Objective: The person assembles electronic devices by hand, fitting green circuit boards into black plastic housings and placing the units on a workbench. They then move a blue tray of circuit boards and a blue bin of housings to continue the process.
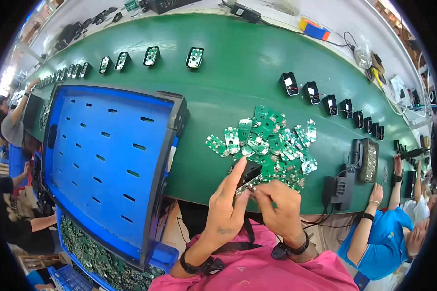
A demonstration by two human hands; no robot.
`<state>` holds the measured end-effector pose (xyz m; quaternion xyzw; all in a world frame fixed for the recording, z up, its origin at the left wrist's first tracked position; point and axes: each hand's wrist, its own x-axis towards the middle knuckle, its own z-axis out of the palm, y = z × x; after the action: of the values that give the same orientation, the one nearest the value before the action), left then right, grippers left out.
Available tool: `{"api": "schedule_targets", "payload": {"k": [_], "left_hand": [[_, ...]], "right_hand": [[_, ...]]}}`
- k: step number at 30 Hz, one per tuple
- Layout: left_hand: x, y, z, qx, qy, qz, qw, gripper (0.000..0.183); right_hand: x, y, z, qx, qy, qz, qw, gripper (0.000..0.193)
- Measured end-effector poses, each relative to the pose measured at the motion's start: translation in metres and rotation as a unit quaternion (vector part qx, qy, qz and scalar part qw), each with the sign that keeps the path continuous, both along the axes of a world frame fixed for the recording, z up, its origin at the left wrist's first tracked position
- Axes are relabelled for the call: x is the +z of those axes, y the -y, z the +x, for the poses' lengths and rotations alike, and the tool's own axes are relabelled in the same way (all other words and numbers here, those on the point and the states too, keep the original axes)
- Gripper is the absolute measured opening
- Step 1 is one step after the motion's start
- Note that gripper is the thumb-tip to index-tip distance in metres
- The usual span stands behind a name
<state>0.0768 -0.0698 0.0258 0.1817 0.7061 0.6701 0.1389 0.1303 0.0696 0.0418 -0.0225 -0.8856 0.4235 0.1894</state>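
Note:
My left hand [224,206] grips a small black plastic housing [251,172] near the front edge of the table, its index finger stretched along the side. A narrow circuit board edge shows at the near side of that housing, between my two hands. Closed in a pinch beside it, my right hand [282,203] has its fingertips at the board's edge; what they hold is too small to make out. Just beyond both hands lies a loose pile of green and white circuit boards [272,141], partly hidden by the housing.
A blue slotted crate [102,155] stands at left, above a bin of circuit boards [97,254]. Black housings with boards [195,57] line the far left; others with white parts [290,84] line the far right. A black boxy device [336,190] stands right. Co-workers sit both sides.

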Motion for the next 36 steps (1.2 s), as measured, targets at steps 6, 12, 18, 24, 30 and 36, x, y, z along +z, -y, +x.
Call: {"api": "schedule_targets", "payload": {"k": [6,12,18,24,30,36], "left_hand": [[0.005,-0.003,0.001,-0.009,-0.026,-0.019,0.999,0.057],[0.008,-0.004,-0.001,-0.002,-0.109,-0.063,0.992,0.059],[0.007,-0.003,-0.002,-0.005,-0.12,-0.065,0.991,0.062],[0.007,-0.002,-0.003,-0.036,-0.138,-0.103,0.984,0.063],[-0.001,-0.001,0.003,-0.008,-0.179,-0.193,0.965,0.062],[-0.01,-0.005,0.007,-0.009,-0.129,-0.114,0.985,0.055]], "right_hand": [[-0.001,-0.007,-0.001,0.024,0.0,0.012,1.0,0.008],[0.0,-0.011,-0.003,0.046,0.004,0.032,0.998,0.011],[-0.001,-0.013,-0.003,0.063,0.011,0.037,0.997,0.013],[-0.001,-0.017,-0.004,0.075,0.038,0.057,0.995,0.013],[-0.01,-0.011,-0.007,0.066,0.05,0.047,0.995,0.009],[-0.02,-0.008,-0.001,0.003,0.075,-0.024,0.997,0.005]]}}
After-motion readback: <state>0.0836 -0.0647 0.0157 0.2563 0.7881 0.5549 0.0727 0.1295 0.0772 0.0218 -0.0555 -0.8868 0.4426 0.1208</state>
